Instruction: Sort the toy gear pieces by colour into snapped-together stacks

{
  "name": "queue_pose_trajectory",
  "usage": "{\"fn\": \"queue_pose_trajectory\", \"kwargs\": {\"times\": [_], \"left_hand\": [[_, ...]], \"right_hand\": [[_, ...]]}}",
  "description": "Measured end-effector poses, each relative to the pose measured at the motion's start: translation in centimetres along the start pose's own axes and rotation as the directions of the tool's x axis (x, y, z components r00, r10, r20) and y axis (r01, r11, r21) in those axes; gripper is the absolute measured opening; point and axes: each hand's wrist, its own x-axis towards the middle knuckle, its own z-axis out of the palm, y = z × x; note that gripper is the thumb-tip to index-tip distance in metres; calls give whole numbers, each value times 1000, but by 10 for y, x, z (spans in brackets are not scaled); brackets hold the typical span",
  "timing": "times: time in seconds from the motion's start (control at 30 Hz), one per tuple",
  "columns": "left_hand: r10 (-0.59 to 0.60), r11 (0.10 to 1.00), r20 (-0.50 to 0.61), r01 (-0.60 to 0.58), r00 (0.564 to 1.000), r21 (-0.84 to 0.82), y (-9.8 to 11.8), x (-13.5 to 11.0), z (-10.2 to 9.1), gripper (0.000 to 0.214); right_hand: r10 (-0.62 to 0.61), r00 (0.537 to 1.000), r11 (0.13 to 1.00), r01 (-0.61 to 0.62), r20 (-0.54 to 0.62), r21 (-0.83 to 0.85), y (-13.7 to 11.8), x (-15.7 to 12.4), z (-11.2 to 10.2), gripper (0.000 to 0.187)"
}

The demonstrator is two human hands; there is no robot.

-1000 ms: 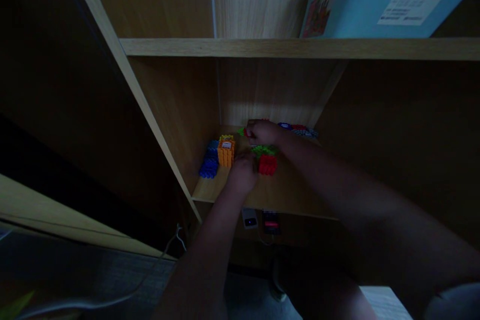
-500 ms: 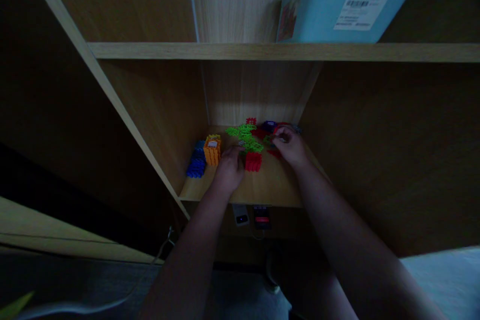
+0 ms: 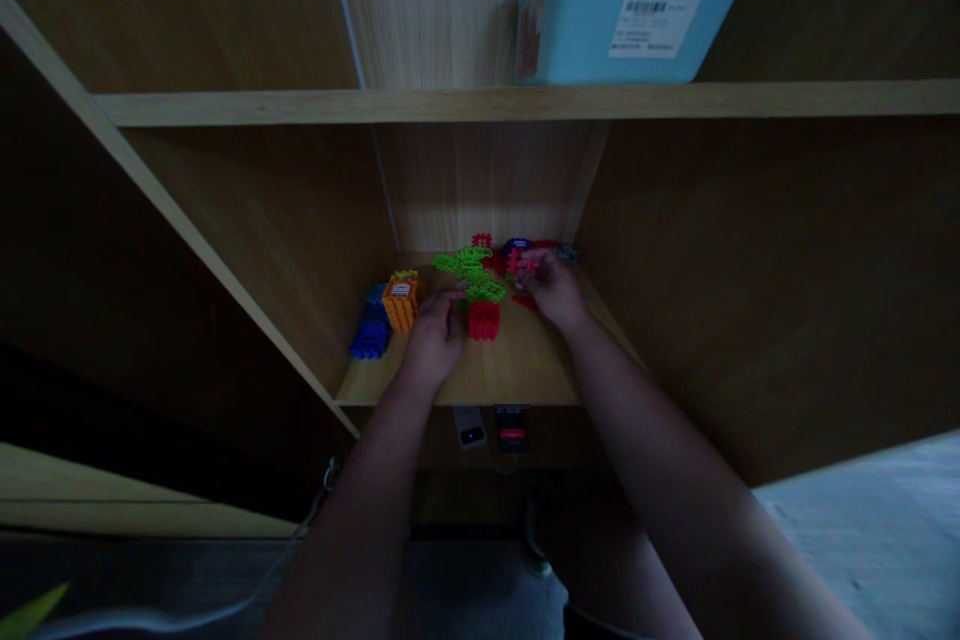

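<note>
Both my hands reach into a low wooden shelf compartment (image 3: 517,370) scattered with plastic interlocking blocks. My left hand (image 3: 433,330) rests on the shelf with its fingers curled beside a red block cube (image 3: 484,318); green flat pieces (image 3: 471,272) lie just behind it. My right hand (image 3: 553,290) is closed in a pinch on a red piece (image 3: 523,265) among red and dark blue pieces at the back. An orange cube (image 3: 400,301) and a blue block stack (image 3: 370,325) stand to the left.
A light blue plastic box (image 3: 630,0) with a white label sits on the shelf above. Two small devices (image 3: 491,428) with lit indicators sit below the shelf's front edge, and a cable (image 3: 315,500) trails down at the left. The surroundings are dark.
My right hand moved from the back left of the pile to the right and picked at a red piece. The left hand stayed by the red cube. The view tilted up.
</note>
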Motion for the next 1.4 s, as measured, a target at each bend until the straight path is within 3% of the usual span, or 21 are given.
{"fn": "queue_pose_trajectory", "kwargs": {"times": [0.17, 0.33, 0.57, 0.7, 0.83, 1.0, 1.17, 1.4], "left_hand": [[-9, 1000, -5, 9, 1000, -4, 2, 1, -1, 36], [10, 1000, -16, -11, 1000, -12, 3, 1, 0, 31], [46, 999, -34, -47, 998, -29, 0, 1, 2, 31], [48, 998, -53, -50, 997, -45, 2, 0, 1, 27], [32, 985, -59, -41, 998, -166, 12, -2, -4, 19], [-50, 949, -60, 29, 997, -313, 21, -7, -9, 35], [-121, 940, -86, 87, 989, -329, 19, -5, -7, 24], [-165, 851, -46, 118, 985, -512, 16, -2, -9, 28]], "right_hand": [[21, 1000, 1000, -22, -13, -22, -2, -1, 0, 67], [11, 1000, 1000, -11, -21, -14, -4, 0, -2, 67], [16, 999, 982, -24, 44, 186, -8, -2, 3, 71], [32, 990, 954, -72, 139, 290, -20, -7, 5, 66], [-12, 967, 950, -69, 255, 305, -31, -15, 10, 68], [-45, 916, 949, -85, 400, 302, -35, -24, 20, 69], [-30, 901, 954, -103, 433, 280, -34, -25, 23, 68], [-21, 893, 944, -130, 450, 302, -43, -28, 18, 71]]}}
